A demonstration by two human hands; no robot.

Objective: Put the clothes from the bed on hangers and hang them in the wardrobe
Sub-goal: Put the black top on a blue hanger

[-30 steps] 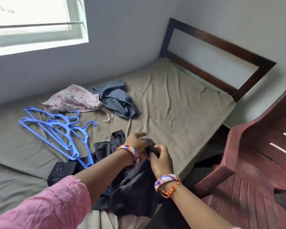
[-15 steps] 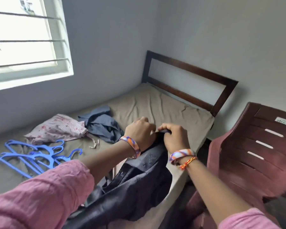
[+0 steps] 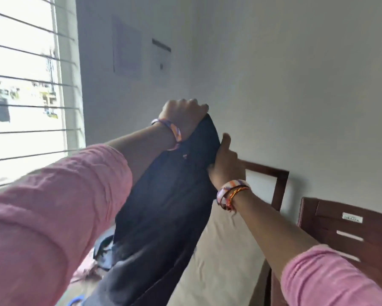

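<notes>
The dark garment (image 3: 170, 206) is up in the air in front of the person, above the bed (image 3: 225, 250). It hangs down long and loose, and its bottom end drops out of view near the mattress. The left hand (image 3: 183, 117) is curled tight round the top edge and holds it high. The right hand (image 3: 226, 162) pinches the cloth just below and to the side, with the thumb sticking up.

The cloth looks soft and floppy. It folds and sags wherever nothing holds it. It is probably light enough for one hand, but it may slide if the grip is loose. The top edge, where both hands are now, looks like the best place to hold it, because the rest then falls straight. A hanger could go in from there.

It is hard to say what kind of clothing this is. It could be trousers or a shirt; the picture is blurry and the shape is bunched up. A small bit of blue (image 3: 76, 300) peeks out at the bottom edge and may be a hanger, but most of it is cut off. Some pink and dark cloth (image 3: 93, 261) lies on the bed behind the left arm, mostly hidden. The wardrobe is not in view. A dark red chair (image 3: 344, 230) stands just beside the bed.
</notes>
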